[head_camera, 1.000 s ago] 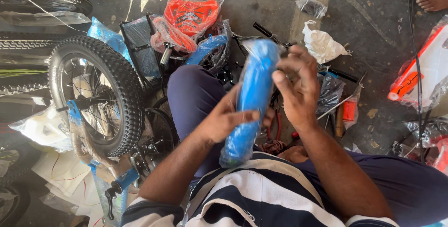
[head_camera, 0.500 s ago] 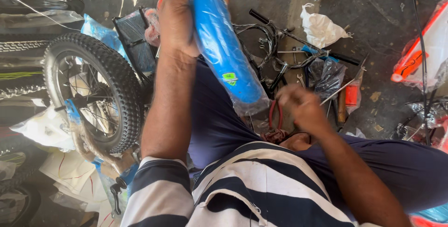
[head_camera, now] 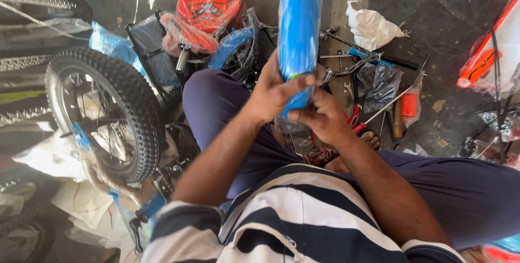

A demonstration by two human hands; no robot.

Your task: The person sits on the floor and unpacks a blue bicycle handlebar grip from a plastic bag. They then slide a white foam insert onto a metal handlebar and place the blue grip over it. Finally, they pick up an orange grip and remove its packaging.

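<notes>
Above cluttered workshop floor (head_camera: 444, 41), upright blue wrapped part (head_camera: 298, 30) between left hand (head_camera: 273, 92) and right hand (head_camera: 322, 117).

Two hands (head_camera: 273, 92) (head_camera: 319, 117) grip one blue tube (head_camera: 298, 25). Left of it: one spoked wheel (head_camera: 103, 111) (complete), one orange wrapped part (head_camera: 208, 6). Right: one white bag (head_camera: 371, 25).
</notes>
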